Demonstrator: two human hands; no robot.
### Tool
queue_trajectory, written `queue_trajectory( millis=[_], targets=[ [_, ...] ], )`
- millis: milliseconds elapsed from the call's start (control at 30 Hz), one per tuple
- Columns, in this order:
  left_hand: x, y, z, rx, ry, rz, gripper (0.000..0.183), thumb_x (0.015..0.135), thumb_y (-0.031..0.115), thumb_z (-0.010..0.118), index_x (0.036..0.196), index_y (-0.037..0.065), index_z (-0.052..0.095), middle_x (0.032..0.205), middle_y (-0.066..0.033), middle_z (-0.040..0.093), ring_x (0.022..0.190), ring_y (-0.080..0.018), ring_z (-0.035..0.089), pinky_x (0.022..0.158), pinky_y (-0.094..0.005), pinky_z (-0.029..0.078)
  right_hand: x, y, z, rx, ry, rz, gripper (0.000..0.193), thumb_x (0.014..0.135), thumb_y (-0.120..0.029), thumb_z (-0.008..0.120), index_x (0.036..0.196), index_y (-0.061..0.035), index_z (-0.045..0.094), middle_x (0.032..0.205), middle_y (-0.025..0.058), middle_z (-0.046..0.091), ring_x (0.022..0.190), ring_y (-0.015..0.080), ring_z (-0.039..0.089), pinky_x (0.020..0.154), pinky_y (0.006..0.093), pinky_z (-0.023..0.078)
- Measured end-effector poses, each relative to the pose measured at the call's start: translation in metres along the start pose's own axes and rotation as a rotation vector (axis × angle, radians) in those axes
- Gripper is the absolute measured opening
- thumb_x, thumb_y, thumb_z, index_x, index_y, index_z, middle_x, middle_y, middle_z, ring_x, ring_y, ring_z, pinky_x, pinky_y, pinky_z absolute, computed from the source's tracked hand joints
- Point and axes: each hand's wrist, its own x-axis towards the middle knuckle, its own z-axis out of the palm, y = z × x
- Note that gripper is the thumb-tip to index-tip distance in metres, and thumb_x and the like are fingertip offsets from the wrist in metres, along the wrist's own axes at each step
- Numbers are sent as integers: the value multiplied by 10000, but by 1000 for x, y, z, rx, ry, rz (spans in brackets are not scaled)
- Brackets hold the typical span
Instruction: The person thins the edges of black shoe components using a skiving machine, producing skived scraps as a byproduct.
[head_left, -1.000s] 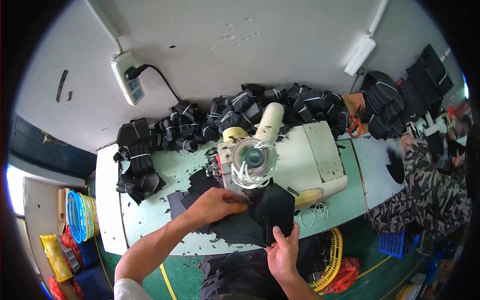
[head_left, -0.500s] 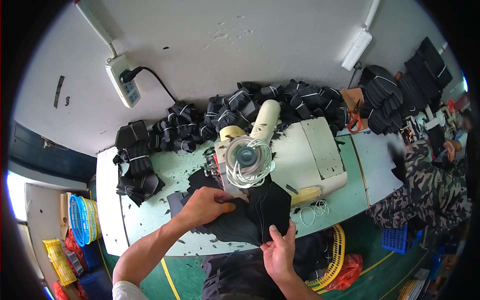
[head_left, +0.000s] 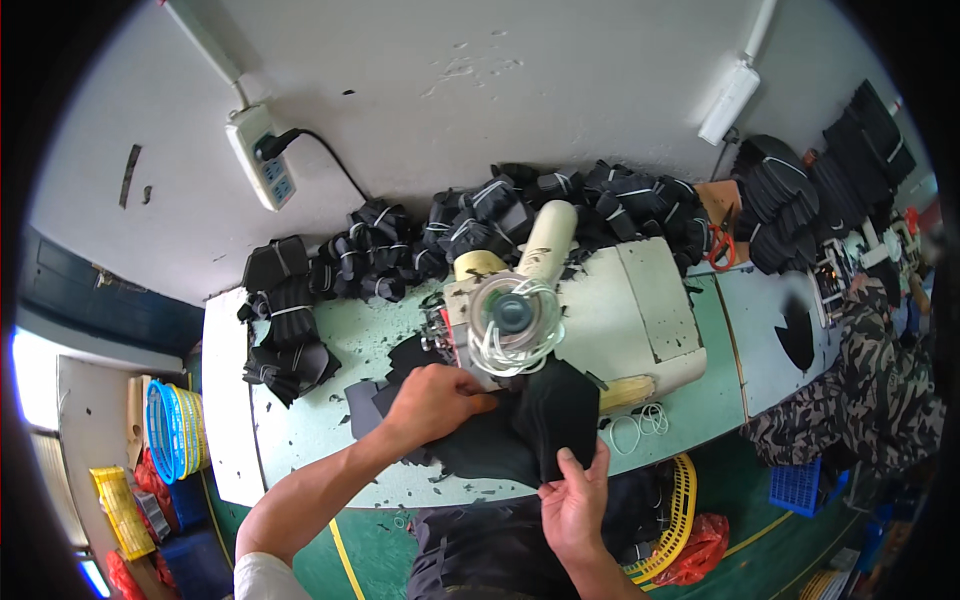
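Note:
Black sheet pieces (head_left: 560,400), leather or cloth, lie layered at the front of a cream sewing-type machine (head_left: 640,310). My left hand (head_left: 435,405) is closed at their upper left side, thumb and forefinger together on the material beside the machine head. Lower down, my right hand (head_left: 577,495) pinches the near right edge of the pieces between thumb and fingers. Their upper end runs under the machine head, where the working point is hidden. Coils of white cord (head_left: 500,350) hang round a disc on top of the machine. More flat black pieces (head_left: 370,405) lie left of my left wrist.
Tied black bundles (head_left: 470,215) line the wall behind the machine. Orange-handled scissors (head_left: 720,250) are at the back right. A yellow basket (head_left: 683,510) stands below the table's front edge. A person in camouflage clothing (head_left: 860,370) sits at the right.
The view has shifted slightly, so the scene sits a little further right. Both hands keep their grip while the black pieces turn slightly at the machine. The co-worker's posture has changed.

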Motion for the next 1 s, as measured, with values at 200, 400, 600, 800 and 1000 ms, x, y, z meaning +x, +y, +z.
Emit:
queue_trajectory(
  millis=[200,400,600,800,1000],
  targets=[
    [-9,-8,-7,-283,-122,74,322,814,333,703,1013,82,734,943,-111,726,873,-221,703,801,-316,525,0,-3,-7,24,22,-10,463,907,-27,591,1306,-174,407,977,-28,626,745,107,640,624,253,514],
    [0,3,3,45,60,44,328,793,281,741,1040,65,729,906,-107,732,834,-169,686,805,-288,514,3,1,-7,65,-7,-21,461,897,-30,602,1284,-129,371,1114,52,577,892,162,631,705,318,546],
    [-12,-14,-3,-435,-111,64,304,806,272,733,1043,82,731,903,-105,731,834,-150,683,801,-278,513,1,-4,-11,11,-23,-2,470,900,-28,595,1300,-126,368,1108,47,581,850,143,628,666,296,530],
    [-3,5,0,58,20,21,271,826,250,711,1035,80,734,912,-99,731,805,-124,669,767,-279,518,3,-9,0,57,39,-51,369,912,-19,564,1243,-122,438,996,7,637,803,133,660,691,309,558],
    [-15,-4,-8,-134,-53,-15,319,811,301,708,1057,99,724,937,-107,728,839,-200,700,799,-316,524,1,-6,-10,10,-5,-13,384,915,-26,570,1256,-116,419,1011,14,633,855,138,658,723,342,571]
  ],
)
